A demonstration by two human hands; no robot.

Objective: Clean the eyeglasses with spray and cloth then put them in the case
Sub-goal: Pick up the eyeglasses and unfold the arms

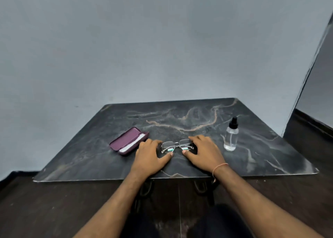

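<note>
Left hand (149, 156), right hand (205, 152) flanking eyeglasses (176, 146) on table (261, 158).

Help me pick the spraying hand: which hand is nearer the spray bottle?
Right. The right hand rests at the eyeglasses' right side, just left of the spray bottle; the left hand lies beyond the glasses, next to the open case.

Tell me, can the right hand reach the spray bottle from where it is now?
Probably yes. The right hand rests by the eyeglasses, and only bare table lies between it and the spray bottle.
</note>
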